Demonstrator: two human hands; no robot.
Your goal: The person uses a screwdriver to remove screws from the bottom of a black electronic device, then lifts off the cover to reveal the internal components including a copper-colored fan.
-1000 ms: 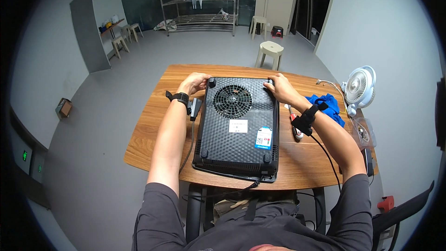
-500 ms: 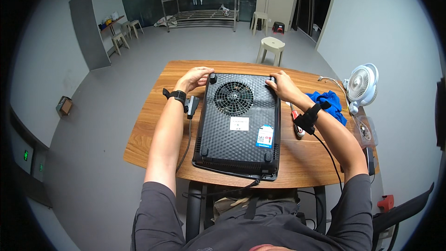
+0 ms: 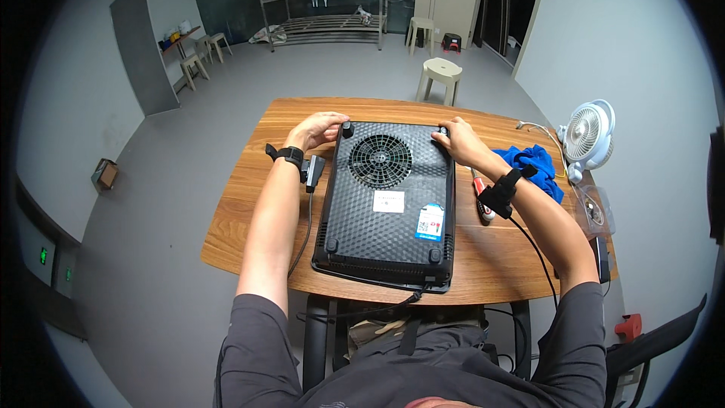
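Observation:
An induction cooker [image 3: 362, 219] lies bottom side up on the wooden table, showing its black textured underside, round fan grille, rubber feet and two labels. My left hand [image 3: 321, 131] holds its far left corner, the fingers wrapped over the edge and partly hidden. At the far right corner my right hand [image 3: 462, 142] grips it, thumb on top beside a foot and fingertips out of sight. Close to my right wrist a screwdriver [image 3: 483, 200] with a red and pale handle rests on the table. The cooker's black cord [image 3: 377, 308] hangs off the near edge.
On the table's right side are a blue cloth [image 3: 532, 170], a white fan [image 3: 587, 136] with its cable, and a clear plastic box [image 3: 595, 211]. Black wires run down from both wrist straps. A beige stool [image 3: 439, 75] stands beyond the far edge.
The far end of the cooker sits very slightly lower in the picture. Both hands keep their hold on its far corners.

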